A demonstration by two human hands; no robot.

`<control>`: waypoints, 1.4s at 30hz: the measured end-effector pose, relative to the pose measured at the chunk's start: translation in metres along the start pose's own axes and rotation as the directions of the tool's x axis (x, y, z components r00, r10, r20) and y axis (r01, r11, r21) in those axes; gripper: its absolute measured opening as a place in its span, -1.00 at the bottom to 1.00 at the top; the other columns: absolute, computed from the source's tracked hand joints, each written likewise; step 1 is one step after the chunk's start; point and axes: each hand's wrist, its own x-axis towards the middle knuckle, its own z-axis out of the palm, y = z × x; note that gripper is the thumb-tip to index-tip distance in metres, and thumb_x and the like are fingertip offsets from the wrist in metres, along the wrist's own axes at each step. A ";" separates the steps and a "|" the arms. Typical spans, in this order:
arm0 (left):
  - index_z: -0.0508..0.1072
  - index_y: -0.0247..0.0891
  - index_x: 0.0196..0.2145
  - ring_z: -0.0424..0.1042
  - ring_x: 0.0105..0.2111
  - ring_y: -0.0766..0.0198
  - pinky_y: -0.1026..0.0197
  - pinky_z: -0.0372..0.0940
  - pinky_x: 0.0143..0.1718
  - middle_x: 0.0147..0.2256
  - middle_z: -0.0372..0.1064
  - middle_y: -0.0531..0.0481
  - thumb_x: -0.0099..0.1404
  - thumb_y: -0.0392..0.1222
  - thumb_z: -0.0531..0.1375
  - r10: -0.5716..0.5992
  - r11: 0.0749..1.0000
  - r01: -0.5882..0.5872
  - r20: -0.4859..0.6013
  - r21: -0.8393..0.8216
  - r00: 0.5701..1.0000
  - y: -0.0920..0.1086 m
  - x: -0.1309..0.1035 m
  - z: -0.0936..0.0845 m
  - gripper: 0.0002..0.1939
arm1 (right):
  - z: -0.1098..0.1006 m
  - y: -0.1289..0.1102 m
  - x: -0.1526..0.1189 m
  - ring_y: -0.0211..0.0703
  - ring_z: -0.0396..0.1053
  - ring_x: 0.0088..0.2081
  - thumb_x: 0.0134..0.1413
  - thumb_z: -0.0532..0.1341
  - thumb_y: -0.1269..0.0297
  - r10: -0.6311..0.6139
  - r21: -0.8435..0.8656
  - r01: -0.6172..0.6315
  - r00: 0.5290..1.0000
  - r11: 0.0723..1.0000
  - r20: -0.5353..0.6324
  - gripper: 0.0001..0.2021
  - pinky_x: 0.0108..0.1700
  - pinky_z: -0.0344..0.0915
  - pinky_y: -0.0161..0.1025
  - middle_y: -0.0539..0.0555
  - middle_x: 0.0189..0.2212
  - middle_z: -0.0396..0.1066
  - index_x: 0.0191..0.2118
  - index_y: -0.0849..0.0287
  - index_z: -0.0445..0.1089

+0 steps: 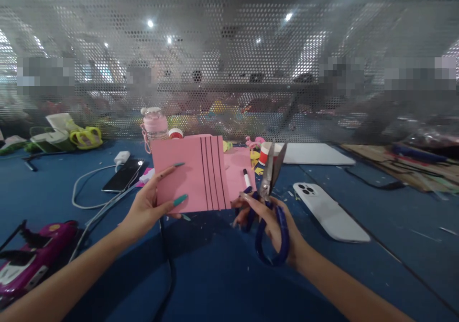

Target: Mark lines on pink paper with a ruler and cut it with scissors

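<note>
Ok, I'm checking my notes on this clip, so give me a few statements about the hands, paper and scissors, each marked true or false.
1. The left hand holds a pink sheet of paper marked with black lines. True.
2. The right hand holds scissors with red handles. False: the handles are dark blue.
3. The scissor blades are open. True.
4. A white phone lies face down on the blue table, to the right of the scissors. True.
5. The pink bottle lies on its side. False: it stands upright behind the paper.
</note>
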 end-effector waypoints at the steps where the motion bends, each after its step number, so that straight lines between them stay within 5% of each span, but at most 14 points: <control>1: 0.24 -0.05 0.06 0.44 -0.28 0.20 0.29 0.48 -0.55 0.14 0.10 -0.08 0.04 -0.25 0.31 0.009 1.000 -0.008 -0.011 0.007 1.000 0.001 0.000 0.000 -0.37 | 0.000 0.002 -0.001 -0.24 0.35 -0.59 -0.17 0.28 0.01 0.003 0.023 -0.003 1.000 1.000 0.016 -0.68 -0.52 0.28 -0.28 0.04 -0.59 0.42 -0.49 0.23 0.42; 7: 0.25 0.04 0.05 0.45 -0.23 0.17 0.31 0.49 -0.51 0.22 -0.05 0.01 0.05 -0.26 0.31 0.093 0.996 -0.092 -0.068 0.022 0.993 0.005 0.000 -0.001 -0.38 | 0.001 0.006 -0.008 -0.39 0.19 -0.61 -0.20 0.26 -0.10 0.124 0.073 -0.128 0.990 0.989 0.060 -0.60 -0.55 0.16 -0.40 -0.05 -0.62 0.29 -0.55 0.21 0.34; 12: 0.23 0.05 0.07 0.44 -0.17 0.11 0.34 0.48 -0.51 0.21 -0.01 0.00 0.05 -0.24 0.31 0.177 0.984 -0.169 -0.167 0.059 0.970 0.017 -0.001 -0.004 -0.37 | 0.007 -0.001 -0.014 -0.37 0.12 -0.59 -0.23 0.23 -0.18 0.110 -0.109 -0.100 0.990 0.989 0.090 -0.54 -0.52 0.10 -0.38 -0.09 -0.64 0.21 -0.52 0.20 0.29; 19: 0.19 0.07 0.09 0.41 -0.14 0.08 0.32 0.49 -0.49 0.21 0.00 0.01 0.09 -0.25 0.29 0.304 0.949 -0.282 -0.165 0.143 0.938 0.028 -0.003 -0.005 -0.36 | 0.014 -0.002 -0.022 -0.33 0.04 -0.60 -0.07 0.16 -0.11 0.045 -0.269 0.007 0.981 0.963 0.189 -0.61 -0.53 0.02 -0.32 -0.11 -0.65 0.10 -0.51 0.16 0.23; 30: 0.16 0.02 0.11 0.41 -0.13 0.01 0.24 0.51 -0.48 0.24 -0.10 -0.04 0.11 -0.21 0.27 0.269 0.956 -0.245 -0.155 0.161 0.950 0.023 -0.013 0.008 -0.37 | 0.020 -0.015 -0.033 -0.34 -0.03 -0.60 -0.04 0.14 -0.07 0.065 -0.341 0.015 0.973 0.940 0.221 -0.63 -0.52 -0.01 -0.31 -0.13 -0.66 0.01 -0.55 0.14 0.16; 36: 0.18 0.06 0.09 0.44 -0.15 0.03 0.26 0.50 -0.50 0.24 -0.11 -0.02 0.09 -0.22 0.28 0.226 0.971 -0.208 -0.159 0.121 0.961 0.022 -0.014 0.009 -0.38 | 0.019 -0.010 -0.034 -0.28 0.08 -0.54 -0.12 0.18 -0.11 0.064 -0.300 -0.014 0.985 0.954 0.158 -0.63 -0.47 0.08 -0.29 -0.10 -0.61 0.09 -0.39 0.13 0.29; 42: 0.18 0.07 0.09 0.45 -0.16 0.01 0.25 0.50 -0.51 0.23 -0.10 -0.03 0.10 -0.20 0.27 0.236 0.967 -0.213 -0.170 0.141 0.957 0.022 -0.015 0.011 -0.39 | 0.019 -0.013 -0.035 -0.30 0.02 -0.56 -0.07 0.17 -0.08 0.075 -0.350 -0.012 0.983 0.937 0.168 -0.64 -0.51 0.03 -0.31 -0.10 -0.62 0.04 -0.52 0.12 0.17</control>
